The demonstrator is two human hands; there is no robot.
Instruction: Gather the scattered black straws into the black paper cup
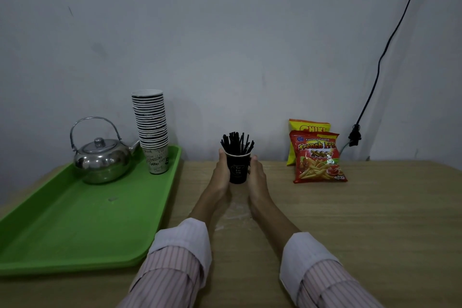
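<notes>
Writing: red bag (318, 157) reads "Kentang Goreng French Fries 2000"; yellow bag (308, 132) behind it shows "CHIKI", partly hidden. Cup (237, 166) carries small pale logo, text too small to read. Cup stands upright on counter (362, 220), mid-back, near wall. Straws (237, 144) stand in cup, long axes near vertical, tips fanning up and outward. Left hand (221, 174) and right hand (257, 175) press cup's sides, fingers wrapped round it. Tray (75, 232) at left holds kettle (101, 157) and cup stack (151, 130).
</notes>
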